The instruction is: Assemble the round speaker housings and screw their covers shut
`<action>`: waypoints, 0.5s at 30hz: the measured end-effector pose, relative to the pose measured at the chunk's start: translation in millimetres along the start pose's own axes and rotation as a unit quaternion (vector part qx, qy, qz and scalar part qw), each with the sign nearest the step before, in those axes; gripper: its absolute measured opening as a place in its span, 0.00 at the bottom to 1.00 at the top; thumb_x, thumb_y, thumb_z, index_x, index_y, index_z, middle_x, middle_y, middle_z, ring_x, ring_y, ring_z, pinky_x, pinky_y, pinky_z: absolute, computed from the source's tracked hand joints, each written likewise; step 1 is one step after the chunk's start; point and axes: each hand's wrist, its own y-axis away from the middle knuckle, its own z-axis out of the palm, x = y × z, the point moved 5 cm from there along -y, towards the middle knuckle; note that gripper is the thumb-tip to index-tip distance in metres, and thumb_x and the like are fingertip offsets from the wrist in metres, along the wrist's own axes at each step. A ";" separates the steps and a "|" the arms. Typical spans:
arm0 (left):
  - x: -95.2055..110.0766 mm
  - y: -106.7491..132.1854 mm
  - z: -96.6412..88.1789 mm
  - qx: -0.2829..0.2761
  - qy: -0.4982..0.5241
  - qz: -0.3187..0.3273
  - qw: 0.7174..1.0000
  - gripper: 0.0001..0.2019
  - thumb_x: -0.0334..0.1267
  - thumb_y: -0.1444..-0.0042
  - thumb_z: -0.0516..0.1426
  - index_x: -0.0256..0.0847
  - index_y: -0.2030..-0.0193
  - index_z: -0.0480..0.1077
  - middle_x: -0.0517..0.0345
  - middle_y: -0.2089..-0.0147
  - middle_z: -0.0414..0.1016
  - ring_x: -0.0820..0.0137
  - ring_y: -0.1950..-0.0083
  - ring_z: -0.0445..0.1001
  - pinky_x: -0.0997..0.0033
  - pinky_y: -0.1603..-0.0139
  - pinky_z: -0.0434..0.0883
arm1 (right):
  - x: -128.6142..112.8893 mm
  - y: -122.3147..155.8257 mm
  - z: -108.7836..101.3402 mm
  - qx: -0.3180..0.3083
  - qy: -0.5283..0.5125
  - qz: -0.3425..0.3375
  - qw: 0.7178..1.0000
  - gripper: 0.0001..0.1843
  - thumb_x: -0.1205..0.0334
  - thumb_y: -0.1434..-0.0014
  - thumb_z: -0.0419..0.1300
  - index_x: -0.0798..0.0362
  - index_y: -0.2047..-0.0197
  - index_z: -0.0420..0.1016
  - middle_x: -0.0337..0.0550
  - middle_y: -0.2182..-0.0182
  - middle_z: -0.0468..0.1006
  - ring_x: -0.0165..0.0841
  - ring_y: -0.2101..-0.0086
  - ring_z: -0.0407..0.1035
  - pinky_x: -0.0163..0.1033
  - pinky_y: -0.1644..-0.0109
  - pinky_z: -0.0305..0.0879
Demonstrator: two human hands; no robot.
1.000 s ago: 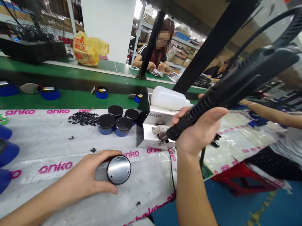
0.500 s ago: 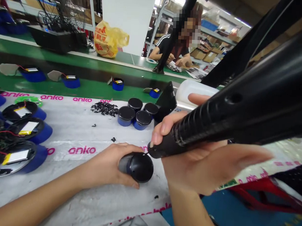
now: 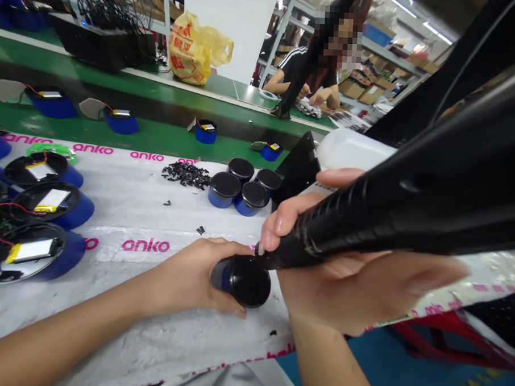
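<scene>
My left hand (image 3: pixel 194 281) is wrapped around a round housing with a glossy black lid (image 3: pixel 250 281), holding it tilted on the covered table. In my right hand (image 3: pixel 322 281) is a large black electric screwdriver (image 3: pixel 368 203), slanting up to the right. Its nose meets the lid's upper edge; the very tip is hidden. Beyond my hands stand several blue round housings with black lids (image 3: pixel 225 186), grouped close together. A pile of small black pieces (image 3: pixel 185 174) lies left of them.
Open blue housings with batteries (image 3: pixel 54 198) line the left side. More sit on a green surface (image 3: pixel 157 133) behind. A yellow plastic bag (image 3: pixel 191 50) stands at the back. A person (image 3: pixel 314 76) works across the bench. A dark upright panel (image 3: pixel 299 166) stands beside the lidded group.
The whole view has shifted, so the scene sits slightly higher and further right. The screwdriver's nose has come closer over the lid's edge. Both hands keep their grips.
</scene>
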 end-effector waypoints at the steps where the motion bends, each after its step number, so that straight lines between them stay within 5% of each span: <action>1: 0.2 0.1 1.1 -0.002 0.007 -0.005 1.000 0.32 0.44 0.53 0.73 0.46 0.41 0.73 0.59 0.45 0.80 0.58 0.45 0.77 0.61 0.42 0.70 | 2.9 0.9 -1.4 -0.005 -0.024 -0.019 1.000 0.24 0.31 0.44 0.59 0.43 0.63 0.73 0.33 0.84 0.69 0.34 0.84 0.63 0.39 0.83 0.60; 6: 1.6 1.8 3.8 0.010 0.030 -0.031 0.999 0.30 0.40 0.54 0.73 0.47 0.42 0.74 0.60 0.43 0.80 0.57 0.43 0.76 0.61 0.39 0.69 | 10.3 0.3 -3.0 -0.054 -0.110 -0.071 0.990 0.22 0.37 0.46 0.65 0.46 0.60 0.79 0.37 0.81 0.76 0.34 0.84 0.64 0.39 0.83 0.60; 15: -0.1 9.7 11.2 0.020 -0.018 -0.043 0.999 0.36 0.44 0.52 0.72 0.50 0.36 0.68 0.56 0.39 0.74 0.56 0.41 0.73 0.55 0.36 0.67 | 21.2 5.0 -8.2 -0.017 -0.157 -0.060 0.986 0.25 0.32 0.46 0.63 0.46 0.63 0.70 0.35 0.76 0.74 0.30 0.81 0.65 0.35 0.81 0.63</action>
